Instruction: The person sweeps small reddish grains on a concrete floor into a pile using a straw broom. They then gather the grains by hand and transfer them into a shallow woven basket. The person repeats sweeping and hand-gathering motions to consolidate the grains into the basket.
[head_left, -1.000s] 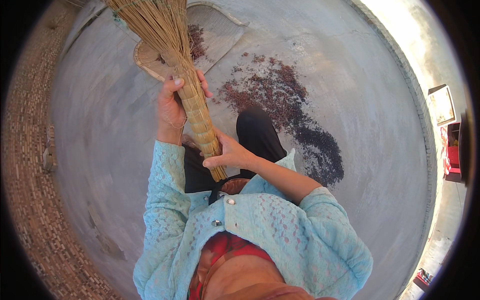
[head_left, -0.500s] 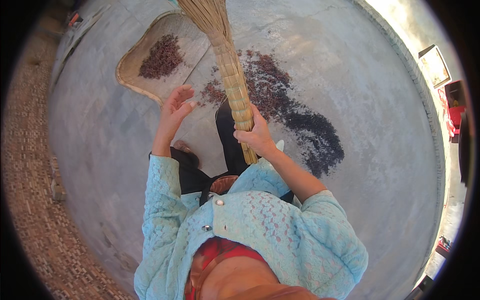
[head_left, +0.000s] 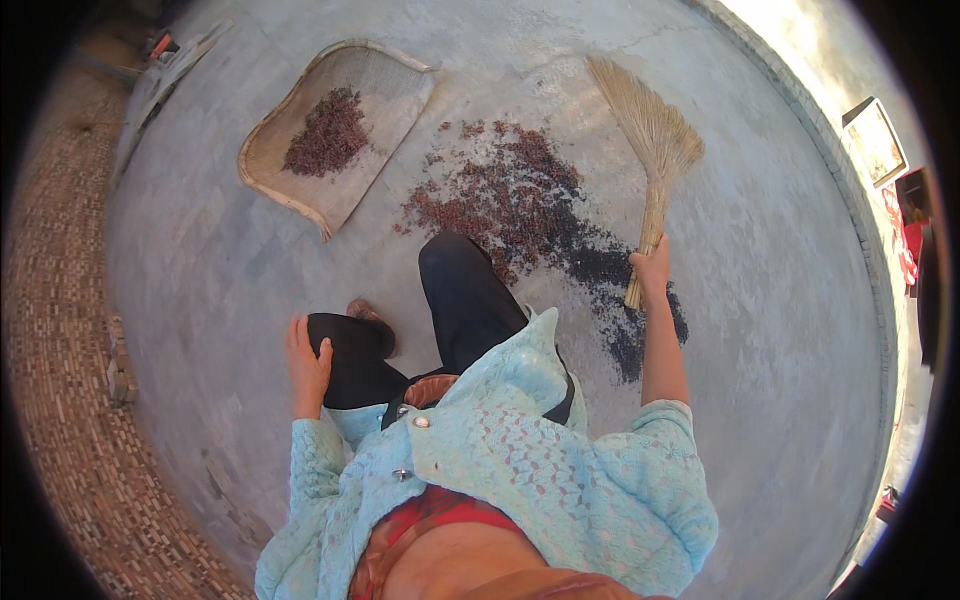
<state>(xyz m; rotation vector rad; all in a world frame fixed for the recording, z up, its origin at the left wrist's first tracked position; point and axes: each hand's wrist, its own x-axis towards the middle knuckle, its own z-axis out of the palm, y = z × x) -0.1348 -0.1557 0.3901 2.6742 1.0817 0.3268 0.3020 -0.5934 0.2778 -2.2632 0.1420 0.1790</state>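
Observation:
My right hand (head_left: 651, 268) is closed around the handle of a straw broom (head_left: 650, 130). Its bristles fan out ahead of the hand, over the floor to the right of a spread of reddish-brown bits (head_left: 500, 195). Small black grains (head_left: 600, 265) trail from that spread toward me, passing under the broom's handle end. My left hand (head_left: 308, 360) rests by my left knee, thumb apart from the fingers, holding nothing. Ahead on the left lies a shallow woven scoop basket (head_left: 395, 150) with a heap of reddish-brown bits (head_left: 327, 133) inside.
Grey concrete floor (head_left: 780, 330) spreads around me. Small brick paving (head_left: 70, 350) borders it at the left, and a low curb (head_left: 850, 170) curves along the right. Red items (head_left: 912, 240) stand beyond that curb. My bent knee (head_left: 458, 265) reaches the near edge of the spread.
My right hand has swung the broom from the middle out to the right and lower. My left hand has come down and back to my knee. The whole scoop basket now shows.

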